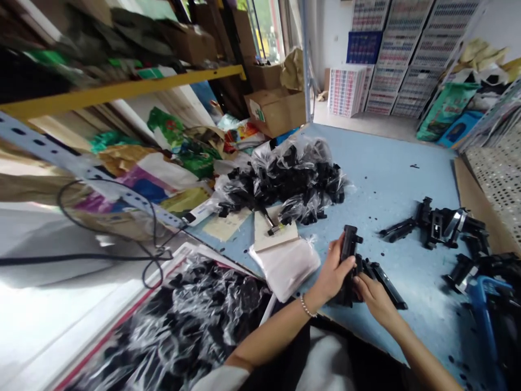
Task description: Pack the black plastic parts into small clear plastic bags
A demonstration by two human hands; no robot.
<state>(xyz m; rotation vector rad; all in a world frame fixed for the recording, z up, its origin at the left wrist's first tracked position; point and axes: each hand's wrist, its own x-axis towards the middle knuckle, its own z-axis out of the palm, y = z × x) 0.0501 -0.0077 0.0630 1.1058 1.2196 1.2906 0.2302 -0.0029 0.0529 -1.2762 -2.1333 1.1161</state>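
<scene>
Near left, below table level: mass of black parts in clear plastic [191, 315]. Near right: blue basket [484, 309] with black parts in it, at the table's right side.

Near edge of the blue table [391, 163]: 2 hands at work. Left hand [334, 267], beaded bracelet [307, 307] at its wrist, curled round a black plastic part [349, 244], thumb across it; part stands tilted, long end up. Right hand [372, 293] nearly closed, thumb and fingers drawn together on the same part's lower right side; fingertips partly hidden. Just right of the hands, a long black piece [388, 285] lies on the table.

Left of the left hand: stack of clear bags [288, 269]. Beyond it, a cardboard pad [271, 239] with a metal-ended tool [269, 224] lying over it. Farther, large heap of bagged black parts [288, 174]. Right side of table: loose cluster of black parts [437, 222].

Far left: yellow shelf beam [134, 89]; open cardboard box [279, 111] behind the heap. Far wall: stacked plastic crates [401, 54], 1 dark blue.
</scene>
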